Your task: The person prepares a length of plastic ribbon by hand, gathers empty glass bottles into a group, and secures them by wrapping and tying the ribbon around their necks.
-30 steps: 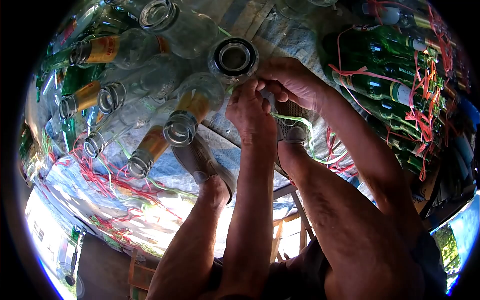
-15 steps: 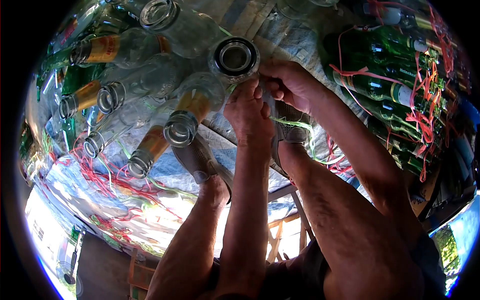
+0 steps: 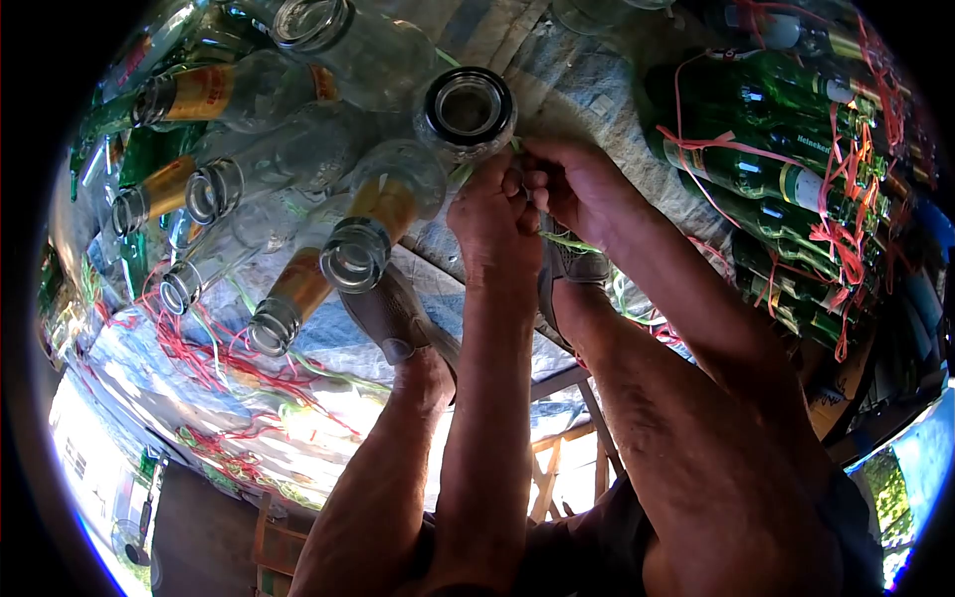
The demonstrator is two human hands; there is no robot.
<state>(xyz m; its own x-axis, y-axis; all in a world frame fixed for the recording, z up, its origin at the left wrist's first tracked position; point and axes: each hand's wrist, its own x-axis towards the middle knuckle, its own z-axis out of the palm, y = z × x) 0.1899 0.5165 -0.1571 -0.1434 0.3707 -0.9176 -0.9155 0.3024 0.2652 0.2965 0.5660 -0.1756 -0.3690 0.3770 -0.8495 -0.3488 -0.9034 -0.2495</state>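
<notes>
A clear glass bottle (image 3: 466,111) with a dark-rimmed round mouth stands at the centre. Just below it, my left hand (image 3: 494,214) is closed on green plastic string (image 3: 464,173), fingers curled. My right hand (image 3: 565,184) meets it from the right, thumb and fingers pinched together on the same string near the bottle's base. The fingertips of both hands touch or nearly touch. Part of the string hangs below the hands, beside my shoe (image 3: 577,261).
Several clear bottles (image 3: 355,253), some with orange labels, lean at the left. Green bottles (image 3: 766,119) bound with red string lie stacked at the right. Loose red and green string (image 3: 214,348) lies on the sheet at lower left. My legs frame the lower middle.
My right hand has moved slightly left and down, closer to my left hand. The trailing green string has shifted lower, partly behind my right forearm. The view has shifted slightly.
</notes>
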